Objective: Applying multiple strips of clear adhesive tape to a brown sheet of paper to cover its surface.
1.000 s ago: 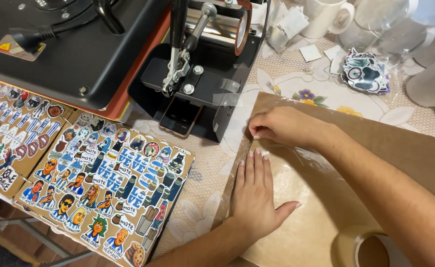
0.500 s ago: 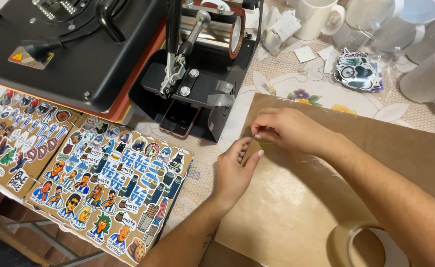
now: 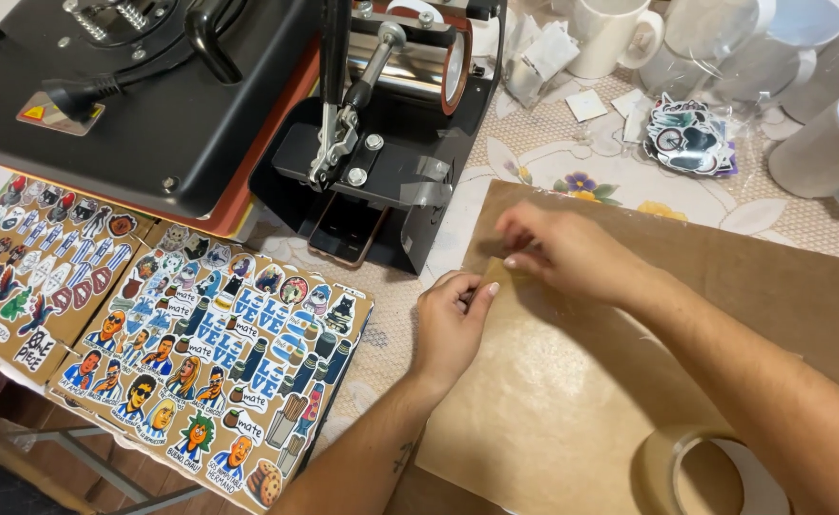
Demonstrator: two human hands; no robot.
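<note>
A big black press machine [image 3: 143,95] fills the far left of the table. Just right of it stands a smaller black press with a round metal drum [image 3: 391,124].

A large sheet of brown paper [image 3: 572,401] lies on the near right side, right under both hands. Its long side runs from far left toward the near right. A second brown sheet [image 3: 725,277] lies under it and sticks out on the far side.

Two sticker sheets lie on the near left. The bigger one [image 3: 209,372] is a tilted rectangle full of small cartoon people, cups and blue letters. The other one [image 3: 38,267] sits further left, with more small colourful pictures.

White mugs [image 3: 829,143] stand at the far right. Near them is a clear bag of round stickers [image 3: 691,133] in dark blue and white. A small yellow warning label [image 3: 42,113] sits on the big press.

A roll of clear tape [image 3: 696,472] lies on the brown paper at the near right edge.

The left hand [image 3: 453,324] is at the left edge of the paper, and its fingers pinch that edge. The right hand [image 3: 562,253] is just beyond it, a bit further away, with fingertips pressed together on a small piece at the same edge. I cannot tell what the small piece is. Both hands are almost touching each other.
</note>
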